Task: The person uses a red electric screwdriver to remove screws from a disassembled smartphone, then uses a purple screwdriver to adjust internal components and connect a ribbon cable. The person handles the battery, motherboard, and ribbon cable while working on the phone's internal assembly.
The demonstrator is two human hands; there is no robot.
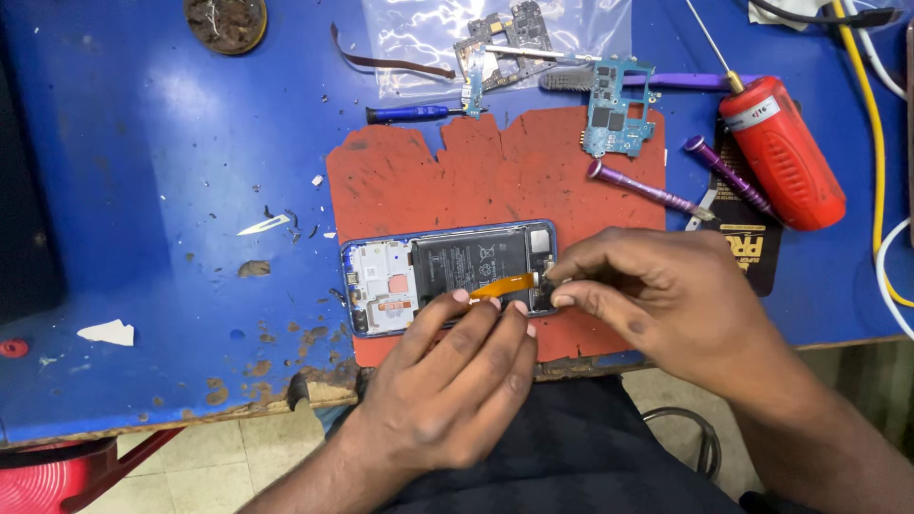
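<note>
An opened blue phone [381, 276] lies back-up on a worn red mat [495, 171], showing its black battery [471, 259] and white inner frame. An orange flex cable [505, 284] runs across the battery's lower right. My left hand [457, 381] rests on the phone's near edge, fingertips pressing the battery beside the cable. My right hand [657, 295] pinches at the cable's right end near the phone's right side; whether it holds a small tool I cannot tell.
A blue circuit board [614, 105], two purple tools [647, 190], a blue screwdriver [414, 113], a red cylindrical tool [785, 152] and a plastic bag with boards [495, 38] lie at the back. A blade [262, 226] lies left. Yellow and white cables [871, 105] run at right.
</note>
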